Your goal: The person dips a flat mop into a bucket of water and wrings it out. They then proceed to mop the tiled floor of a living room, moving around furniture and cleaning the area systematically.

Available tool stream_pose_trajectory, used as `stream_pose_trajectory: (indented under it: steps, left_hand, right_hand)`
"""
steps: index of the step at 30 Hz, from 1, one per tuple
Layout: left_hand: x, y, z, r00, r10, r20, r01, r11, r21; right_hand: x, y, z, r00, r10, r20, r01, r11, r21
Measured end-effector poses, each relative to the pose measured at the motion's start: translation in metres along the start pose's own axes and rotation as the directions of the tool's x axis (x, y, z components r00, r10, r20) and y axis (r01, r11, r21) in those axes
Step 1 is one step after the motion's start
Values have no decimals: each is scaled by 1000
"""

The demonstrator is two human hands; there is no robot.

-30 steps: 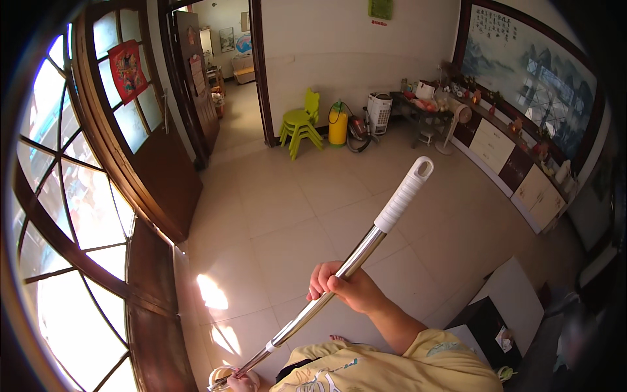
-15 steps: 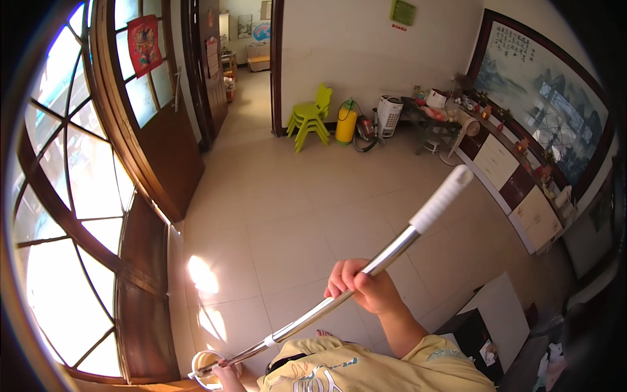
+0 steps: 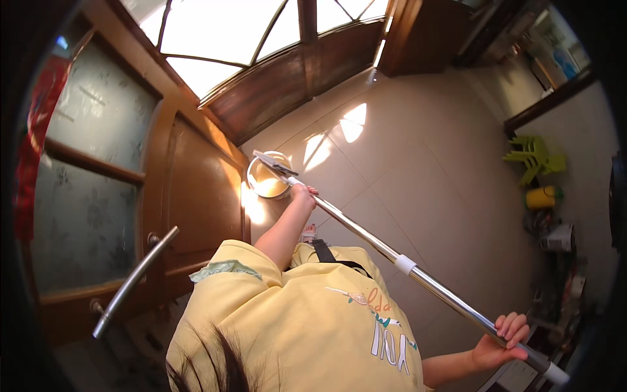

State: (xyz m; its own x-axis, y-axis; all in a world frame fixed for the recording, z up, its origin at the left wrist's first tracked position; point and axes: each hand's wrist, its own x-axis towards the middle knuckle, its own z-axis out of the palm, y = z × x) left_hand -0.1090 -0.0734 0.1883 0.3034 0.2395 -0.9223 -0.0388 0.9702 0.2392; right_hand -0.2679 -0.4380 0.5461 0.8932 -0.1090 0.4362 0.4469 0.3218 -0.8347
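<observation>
A mop point(image 3: 366, 234) with a long shiny metal pole runs diagonally from upper left to lower right. My left hand point(image 3: 303, 194) is closed round the pole close to its lower end. Farther up, my right hand point(image 3: 505, 341) wraps its fingers round the pole just below the white end grip point(image 3: 555, 374). The slim grey mop head point(image 3: 277, 164) lies across the top of a round, pale bucket point(image 3: 251, 183). Whether the head touches the rim or hangs over it, I cannot tell.
A wooden door point(image 3: 202, 189) with a metal handle point(image 3: 134, 284) stands at the left, near the bucket. Bright window panes point(image 3: 215, 32) are behind. Green stacked chairs point(image 3: 535, 157) and a yellow tank point(image 3: 543, 197) stand on the tiled floor point(image 3: 424, 196) at right.
My view has swung left toward the door, bringing the bucket and mop head fully into sight. The white grip end has gone to the lower right. Both hands still hold the pole.
</observation>
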Motion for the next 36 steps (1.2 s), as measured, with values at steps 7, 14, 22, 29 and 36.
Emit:
stream_pose_trajectory:
  steps: [7, 14, 22, 29, 36]
  left_hand:
    - [-12, -7, 8, 998, 0, -61, -5, 996, -87]
    - [-13, -23, 1, 999, -37, 16, 38, 997, -73]
    - [-18, -23, -4, 993, -57, 107, 59, 998, -15]
    - [-19, -43, -6, 986, -136, 98, 126, 987, 103]
    - [-17, -48, -7, 975, -165, 147, 159, 986, 54]
  right_hand:
    - [46, 5, 7, 1000, -24, -12, 23, 998, -52]
    - [56, 4, 12, 988, -118, -101, 101, 982, -160]
    - [55, 1, 15, 968, -173, -181, 126, 961, -246]
    - [62, -5, 20, 950, -208, -231, 149, 957, -248]
    - [63, -13, -5, 972, -156, -173, 103, 954, -281]
